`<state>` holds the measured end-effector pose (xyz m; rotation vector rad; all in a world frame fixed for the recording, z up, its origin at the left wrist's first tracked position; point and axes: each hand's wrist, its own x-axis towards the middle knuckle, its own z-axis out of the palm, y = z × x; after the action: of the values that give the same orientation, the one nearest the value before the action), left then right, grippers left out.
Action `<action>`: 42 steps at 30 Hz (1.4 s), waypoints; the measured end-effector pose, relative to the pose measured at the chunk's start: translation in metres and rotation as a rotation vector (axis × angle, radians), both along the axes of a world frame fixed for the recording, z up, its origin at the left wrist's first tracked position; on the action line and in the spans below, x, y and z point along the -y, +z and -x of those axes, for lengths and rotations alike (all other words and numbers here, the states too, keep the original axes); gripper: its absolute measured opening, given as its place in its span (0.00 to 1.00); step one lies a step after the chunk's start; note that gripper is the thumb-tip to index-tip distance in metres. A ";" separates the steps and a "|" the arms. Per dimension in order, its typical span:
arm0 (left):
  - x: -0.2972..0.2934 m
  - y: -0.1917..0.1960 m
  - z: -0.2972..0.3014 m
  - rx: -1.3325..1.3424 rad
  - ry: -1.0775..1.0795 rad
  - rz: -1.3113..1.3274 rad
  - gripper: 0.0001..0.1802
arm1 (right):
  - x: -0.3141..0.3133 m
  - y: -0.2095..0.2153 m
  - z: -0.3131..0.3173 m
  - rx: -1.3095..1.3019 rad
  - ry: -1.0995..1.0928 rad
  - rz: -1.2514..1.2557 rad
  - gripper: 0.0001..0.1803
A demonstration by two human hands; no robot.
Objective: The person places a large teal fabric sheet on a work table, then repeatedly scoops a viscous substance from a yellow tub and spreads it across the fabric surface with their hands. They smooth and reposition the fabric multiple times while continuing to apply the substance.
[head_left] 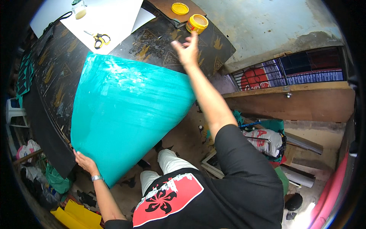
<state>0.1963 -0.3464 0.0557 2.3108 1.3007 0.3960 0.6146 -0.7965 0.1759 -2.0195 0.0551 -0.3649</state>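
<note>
Teal sheeting (129, 110) is being touched lower left by the left hand (87, 163), pinch unclear; the right hand (188, 54) is being held spread-fingered near a yellow tub (193, 27).

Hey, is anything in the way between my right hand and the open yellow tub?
Nothing visible stands between them. Your right hand reaches to the near side of the yellow tub; whether they touch, I can't tell. The yellow lid lies beyond it to the left, out of the way.
</note>
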 end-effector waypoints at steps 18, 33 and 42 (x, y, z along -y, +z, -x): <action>-0.005 0.007 0.010 0.007 -0.089 -0.034 0.28 | 0.113 -0.008 -0.235 -0.202 -0.004 0.805 0.54; 0.007 0.016 0.000 0.053 -0.050 0.019 0.29 | 0.038 0.034 -0.108 0.090 0.706 0.557 0.34; 0.004 0.011 0.002 0.060 -0.074 0.020 0.29 | 0.031 -0.022 -0.006 -0.361 0.072 0.610 0.53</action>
<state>0.1948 -0.3501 0.0667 2.3048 1.1814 0.4218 0.6202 -0.8271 0.1544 -2.6640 0.1041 0.0487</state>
